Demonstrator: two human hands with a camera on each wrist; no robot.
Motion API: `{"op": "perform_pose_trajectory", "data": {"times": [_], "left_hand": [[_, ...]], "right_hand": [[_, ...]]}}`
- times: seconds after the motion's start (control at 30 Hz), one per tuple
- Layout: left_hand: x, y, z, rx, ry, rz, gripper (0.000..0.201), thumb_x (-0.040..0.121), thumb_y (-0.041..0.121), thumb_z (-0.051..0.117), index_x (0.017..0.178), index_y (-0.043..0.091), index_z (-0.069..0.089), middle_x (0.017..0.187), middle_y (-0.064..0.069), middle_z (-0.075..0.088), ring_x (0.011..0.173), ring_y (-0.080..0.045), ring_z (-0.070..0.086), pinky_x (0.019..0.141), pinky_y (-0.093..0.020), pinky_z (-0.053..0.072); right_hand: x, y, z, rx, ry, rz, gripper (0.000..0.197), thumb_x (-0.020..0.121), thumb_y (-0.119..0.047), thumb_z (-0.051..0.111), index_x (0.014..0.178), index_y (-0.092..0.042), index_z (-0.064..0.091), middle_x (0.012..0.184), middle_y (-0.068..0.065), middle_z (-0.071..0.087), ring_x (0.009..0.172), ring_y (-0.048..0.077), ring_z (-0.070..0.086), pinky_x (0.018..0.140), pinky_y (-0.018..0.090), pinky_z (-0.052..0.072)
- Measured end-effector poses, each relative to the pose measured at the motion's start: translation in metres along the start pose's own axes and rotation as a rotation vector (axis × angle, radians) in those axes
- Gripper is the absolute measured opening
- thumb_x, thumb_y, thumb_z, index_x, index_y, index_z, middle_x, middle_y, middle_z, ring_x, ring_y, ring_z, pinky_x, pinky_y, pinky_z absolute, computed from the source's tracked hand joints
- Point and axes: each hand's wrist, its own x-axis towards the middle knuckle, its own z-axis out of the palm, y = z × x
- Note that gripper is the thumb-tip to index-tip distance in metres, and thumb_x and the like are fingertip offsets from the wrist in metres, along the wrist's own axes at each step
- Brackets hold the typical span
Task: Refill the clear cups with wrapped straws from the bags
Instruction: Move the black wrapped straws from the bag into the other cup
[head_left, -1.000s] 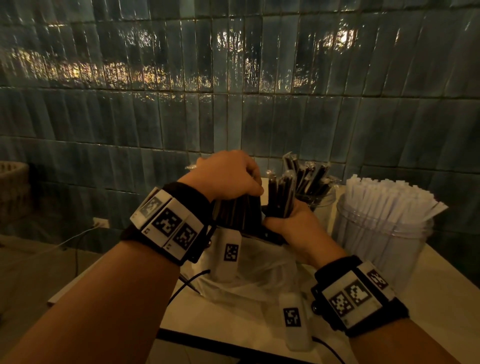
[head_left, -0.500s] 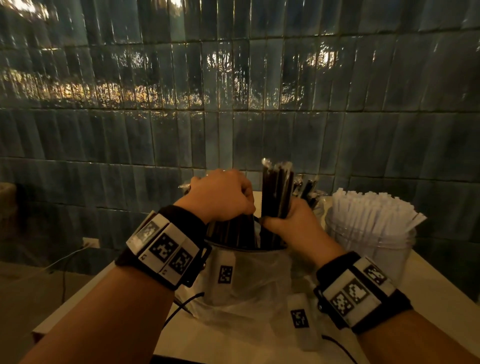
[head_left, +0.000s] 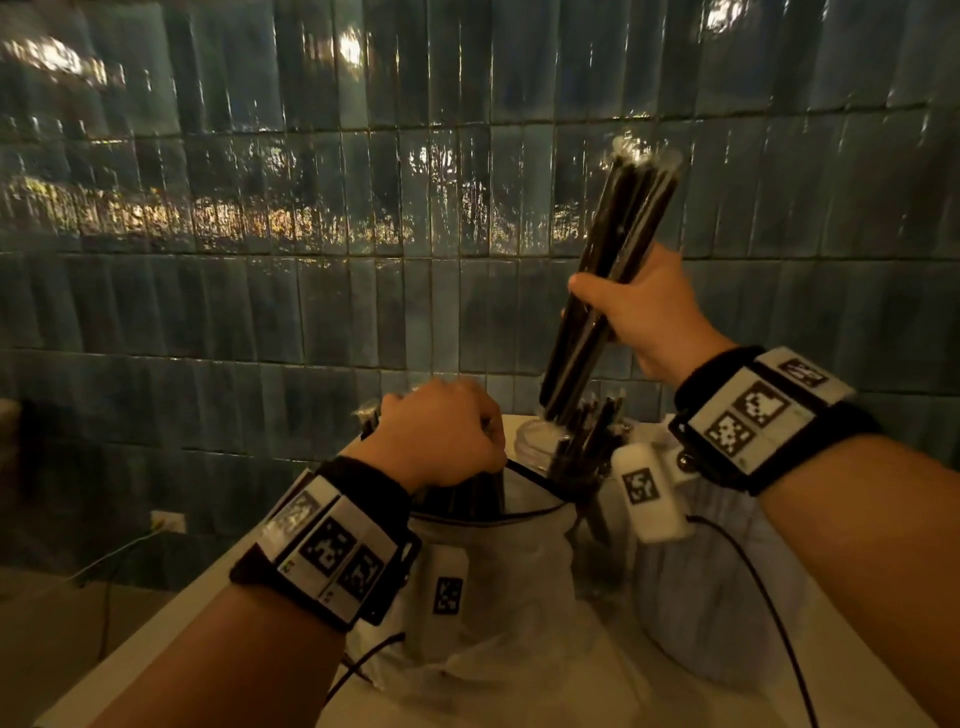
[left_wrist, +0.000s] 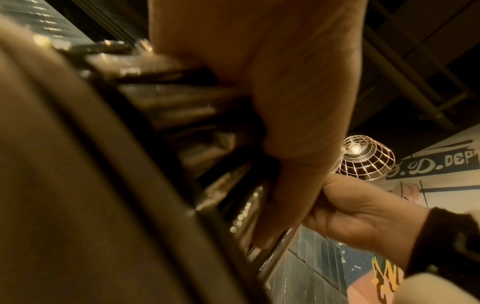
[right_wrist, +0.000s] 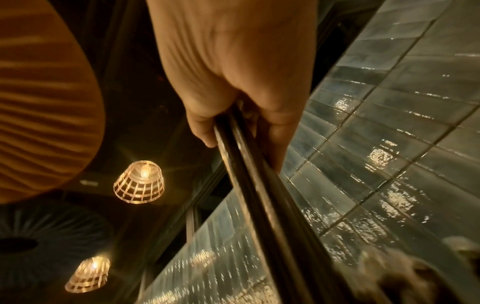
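My right hand (head_left: 634, 312) grips a bundle of black wrapped straws (head_left: 623, 218) around its middle. The bundle is raised and tilted, and its lower end hangs just above a clear cup (head_left: 530, 439) that holds several black straws (head_left: 592, 436). The wrist view shows the same bundle (right_wrist: 259, 195) running out of my right hand (right_wrist: 241, 82). My left hand (head_left: 441, 436) is curled over the tops of the black straws standing in the clear plastic bag (head_left: 498, 561). Up close, the left hand's fingers (left_wrist: 285, 102) wrap those straws (left_wrist: 207, 115).
A second clear cup (head_left: 717, 587), blurred, stands at the right, partly behind my right wrist. The white table (head_left: 171, 639) ends at the left, with a wall socket (head_left: 167, 521) and cable below. A tiled wall (head_left: 311, 312) is close behind. Wrist cables trail across the tabletop.
My right hand has pulled the bundle of black straws up out of the bag and carried it up and to the right, over the cup. My left hand stays on the bag's straws.
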Motion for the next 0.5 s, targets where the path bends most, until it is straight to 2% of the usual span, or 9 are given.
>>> {"op": "perform_pose_trajectory", "data": {"times": [0.1, 0.17, 0.23, 0.3, 0.4, 0.5], "left_hand": [[0.000, -0.001, 0.001, 0.005, 0.004, 0.003, 0.017, 0.075, 0.046, 0.064, 0.064, 0.041, 0.053, 0.101, 0.018, 0.055, 0.093, -0.011, 0.051, 0.090, -0.049, 0.034], [0.000, -0.001, 0.002, 0.004, 0.010, 0.010, 0.017, 0.074, 0.045, 0.064, 0.063, 0.040, 0.052, 0.100, 0.019, 0.054, 0.091, -0.010, 0.050, 0.089, -0.048, 0.034], [0.000, -0.002, 0.002, -0.006, 0.015, 0.011, 0.017, 0.074, 0.044, 0.065, 0.063, 0.039, 0.053, 0.098, 0.019, 0.054, 0.091, -0.009, 0.049, 0.090, -0.049, 0.033], [0.000, -0.002, 0.001, -0.011, 0.017, 0.015, 0.018, 0.074, 0.044, 0.065, 0.063, 0.038, 0.053, 0.098, 0.019, 0.053, 0.091, -0.009, 0.049, 0.090, -0.049, 0.033], [0.001, -0.002, 0.001, -0.013, 0.021, 0.011, 0.016, 0.074, 0.044, 0.066, 0.063, 0.038, 0.054, 0.098, 0.019, 0.053, 0.091, -0.009, 0.049, 0.090, -0.049, 0.033], [0.001, -0.002, 0.002, -0.010, 0.020, 0.006, 0.015, 0.073, 0.044, 0.066, 0.064, 0.037, 0.056, 0.099, 0.019, 0.053, 0.092, -0.009, 0.049, 0.090, -0.049, 0.032]], "right_hand": [[-0.003, 0.026, 0.003, -0.097, 0.017, 0.005, 0.016, 0.079, -0.013, 0.073, 0.089, -0.017, 0.062, 0.084, -0.004, 0.065, 0.075, 0.002, 0.064, 0.062, 0.016, 0.049], [-0.006, 0.046, 0.006, -0.122, 0.045, 0.046, 0.018, 0.076, -0.014, 0.075, 0.088, -0.016, 0.062, 0.081, -0.006, 0.064, 0.071, -0.001, 0.062, 0.059, 0.013, 0.046], [-0.010, 0.064, 0.009, -0.146, 0.037, 0.093, 0.020, 0.074, -0.014, 0.078, 0.085, -0.018, 0.061, 0.080, -0.007, 0.064, 0.071, 0.000, 0.062, 0.059, 0.016, 0.046], [-0.014, 0.078, 0.014, -0.190, -0.026, 0.155, 0.027, 0.072, -0.018, 0.080, 0.090, -0.022, 0.060, 0.083, -0.010, 0.063, 0.076, 0.002, 0.061, 0.062, 0.017, 0.043], [-0.017, 0.087, 0.019, -0.259, -0.168, 0.263, 0.042, 0.072, -0.031, 0.080, 0.106, -0.022, 0.058, 0.095, -0.009, 0.064, 0.089, 0.011, 0.060, 0.071, 0.026, 0.047], [-0.016, 0.084, 0.019, -0.376, -0.225, 0.320, 0.070, 0.067, -0.042, 0.081, 0.124, -0.019, 0.047, 0.112, -0.001, 0.060, 0.099, 0.017, 0.057, 0.080, 0.035, 0.049]]}}
